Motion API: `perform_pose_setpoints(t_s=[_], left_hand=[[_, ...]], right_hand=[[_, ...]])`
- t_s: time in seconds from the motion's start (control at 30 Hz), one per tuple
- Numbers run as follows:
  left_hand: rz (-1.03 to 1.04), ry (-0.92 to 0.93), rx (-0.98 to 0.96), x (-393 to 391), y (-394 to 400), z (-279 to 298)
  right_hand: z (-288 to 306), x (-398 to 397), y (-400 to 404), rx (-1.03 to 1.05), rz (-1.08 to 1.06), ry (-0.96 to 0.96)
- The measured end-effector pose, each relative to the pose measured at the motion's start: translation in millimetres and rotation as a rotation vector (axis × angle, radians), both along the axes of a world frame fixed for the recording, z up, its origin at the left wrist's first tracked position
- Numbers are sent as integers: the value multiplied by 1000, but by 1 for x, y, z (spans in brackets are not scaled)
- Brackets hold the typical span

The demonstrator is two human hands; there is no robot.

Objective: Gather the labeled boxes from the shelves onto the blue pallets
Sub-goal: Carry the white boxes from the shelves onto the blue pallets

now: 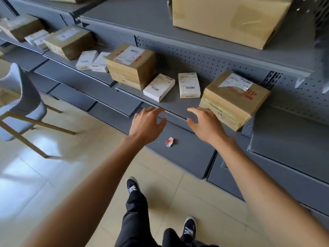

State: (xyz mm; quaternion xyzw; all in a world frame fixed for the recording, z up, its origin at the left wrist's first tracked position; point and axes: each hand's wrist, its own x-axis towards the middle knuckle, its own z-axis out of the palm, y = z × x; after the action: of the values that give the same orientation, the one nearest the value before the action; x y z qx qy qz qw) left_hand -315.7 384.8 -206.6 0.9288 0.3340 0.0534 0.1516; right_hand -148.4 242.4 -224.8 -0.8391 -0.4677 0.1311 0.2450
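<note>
**Labeled boxes on the shelf, hands reaching in empty**

Labeled boxes sit along the grey shelf (174, 104), none in hand and no blue pallet in view. Largest nearby is the brown carton (233, 98) at 2 o'clock of the hands, its corner overhanging the shelf lip; a taller taped carton (131, 65) stands at 11 o'clock. Between them lie two flat white boxes (159, 87) and (189, 85), at 12 o'clock. The right hand (204, 123) has spread, relaxed fingers beside the brown carton, holding nothing; the left hand (147, 122) hovers likewise, empty. Judging by the reach, the brown carton comes first: take it on both sides, palms low, and slide it out level. A crumpled wrapper (169, 142) lies on the lower shelf.
</note>
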Motion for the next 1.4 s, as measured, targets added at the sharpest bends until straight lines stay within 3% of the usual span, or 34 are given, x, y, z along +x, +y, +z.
perform_pose_setpoints(t_s=[0.3,0.5,0.77,1.1,1.27,1.4], left_hand=[[-193,21,-41,55,148,-38],[-304,79,-89,80,202,-67],[-347,119,-64,110,229,-104],[-430,168,7,112,229,-136],[-408,119,2,104,228,-142],[-397,69,19,97,227,-149]], right_hand=[[-32,19,102,-65,-237,-4],[-55,33,148,-107,-337,-56],[-99,62,183,-274,-367,-160],[-132,56,182,-355,-405,-126],[-137,30,175,-266,-441,-331],[-142,4,167,-166,-462,-387]])
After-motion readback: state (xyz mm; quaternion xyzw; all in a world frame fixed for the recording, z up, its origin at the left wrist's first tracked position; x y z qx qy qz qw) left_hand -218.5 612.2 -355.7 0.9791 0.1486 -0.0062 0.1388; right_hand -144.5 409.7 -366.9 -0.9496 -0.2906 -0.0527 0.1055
